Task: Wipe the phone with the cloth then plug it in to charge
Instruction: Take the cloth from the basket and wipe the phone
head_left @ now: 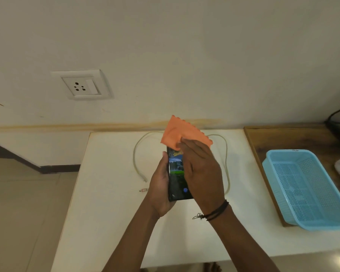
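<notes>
Over white table (114, 213), left hand (160, 190) holds phone (177, 173); right hand (201, 169) presses cloth (180, 132)

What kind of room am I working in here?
Probably a home or office room: a white table against a painted wall with a socket, tiled floor, and a blue basket on a wooden side surface.
</notes>
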